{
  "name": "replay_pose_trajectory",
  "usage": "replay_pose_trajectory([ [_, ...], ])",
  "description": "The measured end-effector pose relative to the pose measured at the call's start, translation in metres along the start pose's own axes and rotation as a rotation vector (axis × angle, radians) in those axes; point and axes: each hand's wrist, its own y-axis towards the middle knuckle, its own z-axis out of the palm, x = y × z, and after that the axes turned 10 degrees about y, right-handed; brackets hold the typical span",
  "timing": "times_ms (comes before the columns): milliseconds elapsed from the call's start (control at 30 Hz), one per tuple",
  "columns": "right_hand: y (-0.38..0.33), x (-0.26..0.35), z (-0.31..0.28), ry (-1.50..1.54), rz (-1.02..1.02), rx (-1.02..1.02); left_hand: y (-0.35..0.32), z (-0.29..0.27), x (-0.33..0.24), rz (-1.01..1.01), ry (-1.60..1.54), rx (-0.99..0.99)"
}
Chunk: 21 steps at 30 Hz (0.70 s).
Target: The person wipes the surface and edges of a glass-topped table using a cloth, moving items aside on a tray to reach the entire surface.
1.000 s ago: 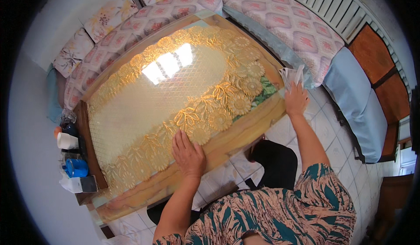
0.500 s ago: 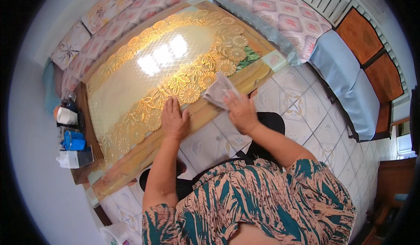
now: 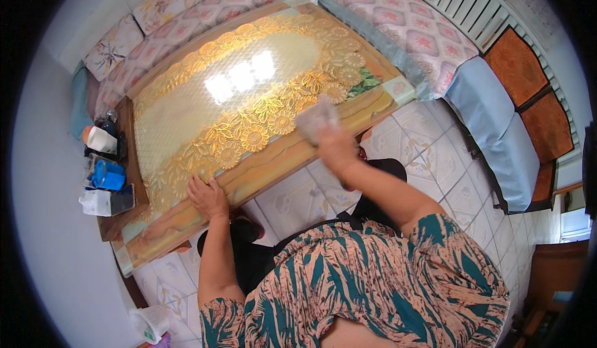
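Note:
A low table (image 3: 267, 173) with a wooden-look border and a golden lace-patterned top lies in front of me. My right hand (image 3: 337, 150), blurred by motion, holds a greyish cloth (image 3: 316, 119) against the tabletop near its closest long edge. The cloth is flattened under and ahead of the fingers. Farther left along that same edge, my left hand (image 3: 208, 197) rests with its fingers spread, fingertips on the golden pattern and palm over the border. Nothing is in it.
At the table's left end, a brown wooden holder (image 3: 129, 161) carries a white cup (image 3: 101, 140), a blue container (image 3: 109, 175) and a white box (image 3: 99, 202). Patterned seating (image 3: 398, 18) borders the far sides. A white bin (image 3: 151, 322) stands at lower left on the tiled floor (image 3: 292, 202).
My left hand has slid left along the table's near edge. My right hand has shifted the cloth slightly farther from me on the tabletop. The view has turned a little.

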Motion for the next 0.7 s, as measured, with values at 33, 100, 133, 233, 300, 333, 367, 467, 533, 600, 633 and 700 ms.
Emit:
replay_pose_trajectory([
  [33,-0.005,0.029,0.006,0.025,-0.092,-0.023,-0.001,-0.001,-0.008,-0.048,0.023,-0.010],
  [100,-0.021,0.075,0.026,0.015,-0.221,-0.012,-0.001,-0.002,-0.016,-0.075,0.041,-0.013],
  [133,-0.023,0.086,0.031,0.073,-0.248,0.053,-0.002,-0.002,-0.015,-0.054,0.034,-0.008],
  [233,-0.017,0.091,0.034,0.198,-0.292,0.145,-0.001,-0.001,-0.013,-0.029,0.028,-0.027],
  [300,0.001,0.064,0.034,0.214,-0.260,0.088,-0.002,0.000,-0.012,-0.025,0.046,-0.038],
  [333,0.010,0.038,0.034,0.210,-0.215,0.078,-0.003,-0.001,-0.013,-0.027,0.057,-0.041],
  [367,0.016,0.007,0.027,0.202,-0.172,0.070,-0.003,-0.001,-0.015,-0.031,0.065,-0.043],
  [467,0.021,-0.068,-0.025,0.008,0.005,0.020,-0.003,-0.010,-0.019,-0.053,0.070,-0.036],
  [533,0.014,-0.116,-0.057,-0.098,0.275,0.077,-0.004,-0.015,-0.028,-0.081,0.105,0.004],
  [600,0.013,-0.140,-0.078,-0.311,0.578,0.132,-0.004,-0.016,-0.030,-0.085,0.130,0.008],
  [633,0.012,-0.145,-0.074,-0.357,0.601,0.078,-0.004,-0.014,-0.028,-0.074,0.135,-0.005],
  [700,0.008,-0.155,-0.062,-0.450,0.647,-0.033,-0.004,-0.010,-0.024,-0.057,0.138,-0.016],
])
